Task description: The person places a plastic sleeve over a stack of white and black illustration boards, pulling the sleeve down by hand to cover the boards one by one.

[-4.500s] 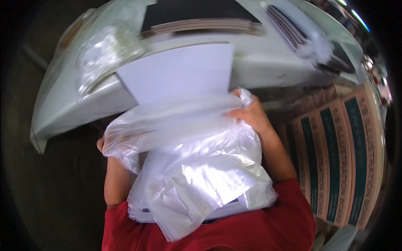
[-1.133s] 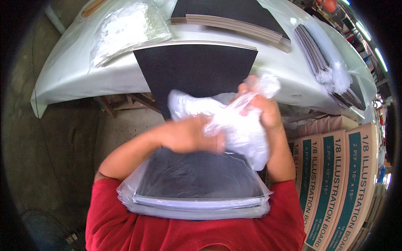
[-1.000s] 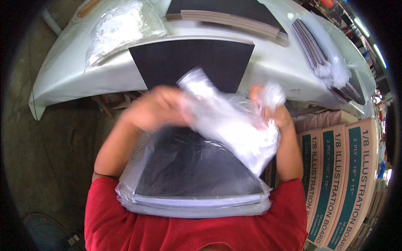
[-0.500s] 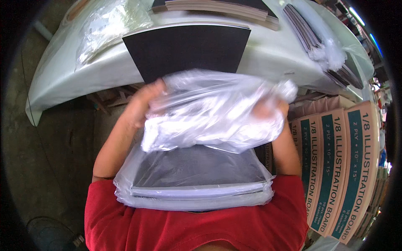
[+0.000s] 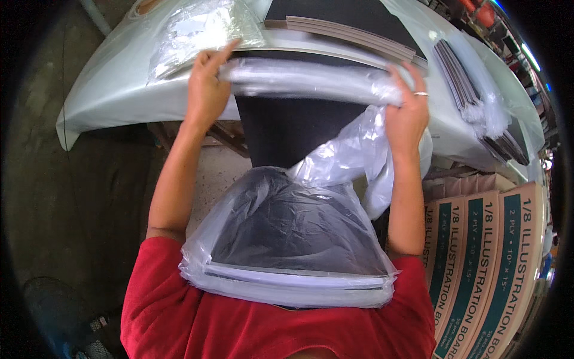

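A clear plastic bag (image 5: pixel 311 78) is stretched between my two hands, blurred by motion, across the upper part of a black board (image 5: pixel 275 128). My left hand (image 5: pixel 209 84) grips the bag's left end, its index finger stretched forward. At the right end, my right hand (image 5: pixel 408 113), with a ring on one finger, has its fingers closed around the plastic. Loose film (image 5: pixel 353 155) hangs below the right hand. Against my body rests a plastic-wrapped stack of black boards (image 5: pixel 293 239), its pale edges toward me. The black board leans at the table edge, partly covered by the bag.
On the white-covered table (image 5: pixel 119 102) lie a pile of clear plastic bags (image 5: pixel 200 39), a stack of dark boards (image 5: pixel 353 33) and bagged boards (image 5: pixel 457 78) at the right. Several brown and green cartons (image 5: pixel 508 257) stand close on my right.
Both hands have moved forward, away from me. The bunched bag is now stretched into a band over the black board, with loose film trailing at the right.
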Available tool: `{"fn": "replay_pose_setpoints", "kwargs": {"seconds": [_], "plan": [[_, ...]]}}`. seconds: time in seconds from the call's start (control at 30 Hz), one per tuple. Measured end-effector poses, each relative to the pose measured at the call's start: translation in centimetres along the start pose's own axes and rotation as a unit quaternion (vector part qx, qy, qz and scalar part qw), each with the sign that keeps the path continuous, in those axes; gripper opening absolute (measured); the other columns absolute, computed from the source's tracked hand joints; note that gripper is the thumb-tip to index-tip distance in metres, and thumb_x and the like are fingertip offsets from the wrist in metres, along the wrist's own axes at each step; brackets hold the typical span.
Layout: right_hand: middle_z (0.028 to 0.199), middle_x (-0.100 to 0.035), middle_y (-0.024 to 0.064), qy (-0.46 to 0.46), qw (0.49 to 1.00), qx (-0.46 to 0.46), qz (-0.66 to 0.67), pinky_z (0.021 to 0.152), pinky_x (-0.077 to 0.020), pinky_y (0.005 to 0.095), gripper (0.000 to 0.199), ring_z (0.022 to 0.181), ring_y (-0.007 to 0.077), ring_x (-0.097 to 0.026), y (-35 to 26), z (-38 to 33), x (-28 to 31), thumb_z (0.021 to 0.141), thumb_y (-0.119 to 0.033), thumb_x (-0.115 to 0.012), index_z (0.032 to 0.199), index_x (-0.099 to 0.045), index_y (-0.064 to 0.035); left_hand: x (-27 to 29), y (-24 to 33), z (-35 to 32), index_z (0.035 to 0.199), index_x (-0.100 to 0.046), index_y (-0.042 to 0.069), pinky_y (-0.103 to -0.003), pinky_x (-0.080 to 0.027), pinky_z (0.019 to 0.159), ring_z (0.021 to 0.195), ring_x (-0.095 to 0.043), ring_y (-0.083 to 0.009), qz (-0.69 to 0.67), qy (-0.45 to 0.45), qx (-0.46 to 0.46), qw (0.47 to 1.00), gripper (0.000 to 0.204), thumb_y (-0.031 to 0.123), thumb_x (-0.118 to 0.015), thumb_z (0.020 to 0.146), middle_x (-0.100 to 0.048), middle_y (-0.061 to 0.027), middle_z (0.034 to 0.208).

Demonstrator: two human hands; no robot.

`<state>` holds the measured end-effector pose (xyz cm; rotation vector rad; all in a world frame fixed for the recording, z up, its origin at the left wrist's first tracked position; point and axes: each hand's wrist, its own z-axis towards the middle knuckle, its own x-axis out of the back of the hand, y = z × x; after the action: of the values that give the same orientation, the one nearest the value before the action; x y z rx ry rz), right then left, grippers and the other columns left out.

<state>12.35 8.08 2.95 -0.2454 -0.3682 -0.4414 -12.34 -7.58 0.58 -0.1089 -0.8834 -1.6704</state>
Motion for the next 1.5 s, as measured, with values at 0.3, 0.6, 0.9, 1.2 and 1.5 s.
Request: {"fn": "replay_pose_setpoints", "kwargs": {"seconds": [0.3, 0.6, 0.9, 1.2, 1.5], "plan": [[0.071, -0.057, 0.0095, -0.186, 0.767, -0.407, 0.46, 0.055, -0.0465, 0.0249, 0.021, 0.061, 0.0159, -0.057, 4.8, -7.8, 5.5, 0.072, -0.011, -0.059, 0.089, -0.06, 0.0017, 4.3, 0.4, -4.7, 0.092, -0.06, -0.001, -0.027, -0.045, 0.066, 0.072, -0.056, -0.0174, -0.306, -0.308, 0.229, 0.871, 0.03, 0.019, -0.064, 0.07, -0.059, -0.0084, 0.085], [0.067, -0.056, 0.0081, -0.233, 0.417, -0.76, 0.441, 0.052, -0.0438, 0.0241, 0.023, 0.058, 0.0142, -0.054, 4.2, -24.6, -4.1, 0.076, -0.016, -0.058, 0.09, -0.058, 0.0018, -9.1, -14.8, -22.9, 0.087, -0.057, 0.009, -0.024, -0.041, 0.056, 0.065, -0.051, -0.0092, -0.568, -0.169, 0.628, 0.504, 0.017, 0.022, -0.059, 0.077, -0.058, -0.0002, 0.078], [0.077, -0.058, 0.0046, -0.343, 0.777, -0.362, 0.383, 0.064, -0.0432, 0.0246, 0.024, 0.067, 0.013, -0.054, 14.8, -18.3, -1.1, 0.081, -0.021, -0.053, 0.095, -0.058, -0.0018, -7.3, -16.0, -20.3, 0.087, -0.059, 0.003, -0.024, -0.044, 0.058, 0.069, -0.054, -0.0098, -0.156, -0.464, 0.361, 0.794, 0.025, 0.026, -0.06, 0.076, -0.06, -0.0044, 0.082], [0.13, -0.029, 0.0154, -0.203, 0.592, -0.311, 0.715, 0.081, -0.0432, 0.0349, 0.056, 0.105, 0.0249, -0.041, -4.8, 1.1, 0.0, 0.087, -0.047, -0.033, 0.132, -0.022, -0.0154, -2.0, 8.9, 0.9, 0.076, -0.051, 0.003, -0.018, -0.035, 0.059, 0.064, -0.041, -0.0044, -0.269, -0.199, 0.034, 0.942, 0.025, 0.025, -0.061, 0.076, -0.048, 0.0027, 0.07], [0.104, -0.054, 0.0102, -0.279, 0.544, -0.408, 0.678, 0.08, -0.0407, 0.0271, 0.041, 0.092, 0.0155, -0.052, -5.0, -1.6, -2.5, 0.082, -0.018, -0.055, 0.117, -0.044, 0.0007, -2.5, 7.1, -0.9, 0.08, -0.055, 0.0, -0.018, -0.038, 0.057, 0.061, -0.045, -0.0039, -0.355, -0.189, 0.29, 0.868, 0.02, 0.019, -0.052, 0.085, -0.049, 0.0047, 0.065]]}}
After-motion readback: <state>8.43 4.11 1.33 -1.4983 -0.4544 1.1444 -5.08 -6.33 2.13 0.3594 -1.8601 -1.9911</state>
